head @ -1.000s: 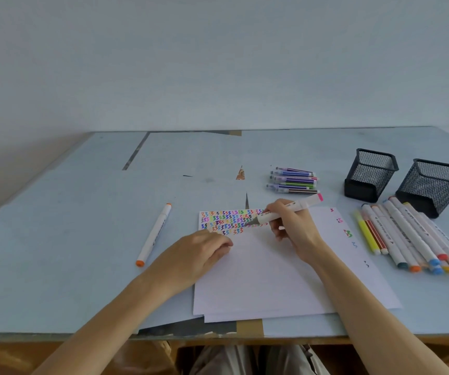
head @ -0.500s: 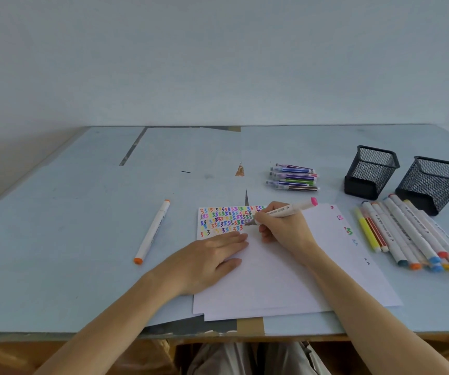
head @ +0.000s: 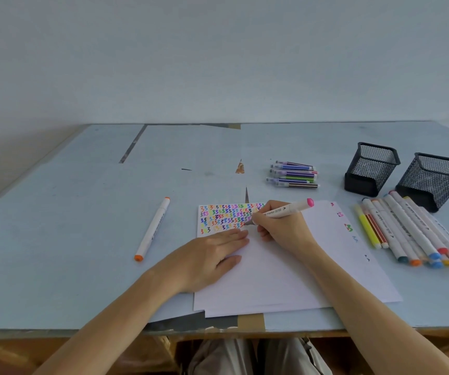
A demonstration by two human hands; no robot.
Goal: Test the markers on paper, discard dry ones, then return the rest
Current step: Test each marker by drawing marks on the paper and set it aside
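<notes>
White paper [head: 277, 277] lies on the table before me, with rows of coloured squiggles across its top left part. My right hand [head: 283, 228] grips a white marker with a pink end cap [head: 291, 209], its tip touching the paper at the end of the lowest squiggle row. My left hand [head: 212, 253] rests flat on the paper, fingers spread, holding nothing. To the left, off the sheet, lies a lone white marker with an orange end [head: 152, 229].
A row of white and coloured markers [head: 412, 234] lies right of the paper. Two black mesh pen cups [head: 371, 167] [head: 431, 180] stand behind them. A small pile of thin pens [head: 295, 175] lies beyond the paper. The table's near edge [head: 218, 330] is close to my body.
My right hand has moved the marker tip down and left to the lowest squiggle row. My left hand has slid forward and flattened on the paper.
</notes>
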